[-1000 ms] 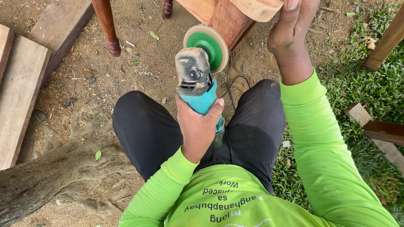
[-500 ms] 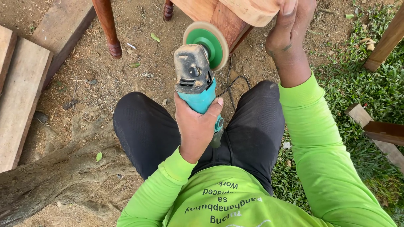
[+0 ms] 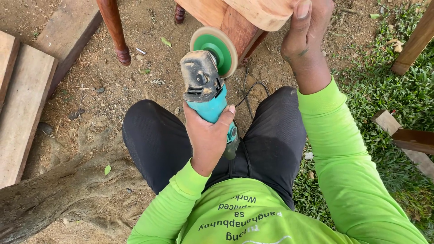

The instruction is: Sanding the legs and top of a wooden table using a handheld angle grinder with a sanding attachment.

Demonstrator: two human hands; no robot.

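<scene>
- The left hand [image 3: 209, 135] has its grip closed round the teal body of an angle grinder [image 3: 205, 90], thumb on the right side of the casing, above the person's lap.
- The grinder's head points to the far side; its green-backed sanding disc [image 3: 214, 50] stands on edge, tilted, its rim right beside the lower edge of a reddish wooden piece [image 3: 235, 27]. Whether the disc actually touches the wood cannot be told.
- The right hand [image 3: 305, 36] is at the far right, its grip folded over the pale rounded end of the wood [image 3: 264, 13], thumb lying along that end's right edge.
- A black power cord [image 3: 247, 88] loops down between the disc and the right knee, onto the bare dirt [image 3: 149, 72].
- Left of the grinder there is open dirt as far as a turned wooden leg [image 3: 115, 31]; a second, darker leg [image 3: 179, 12] stands at the far edge, just left of the wood.
- Flat planks [image 3: 22, 104] lie along the left edge, well apart from both hands.
- A thick tree root [image 3: 58, 194] crosses the near left, close to the left knee.
- To the right lies grass [image 3: 389, 86] with board offcuts [image 3: 407, 140], apart from the right sleeve.
</scene>
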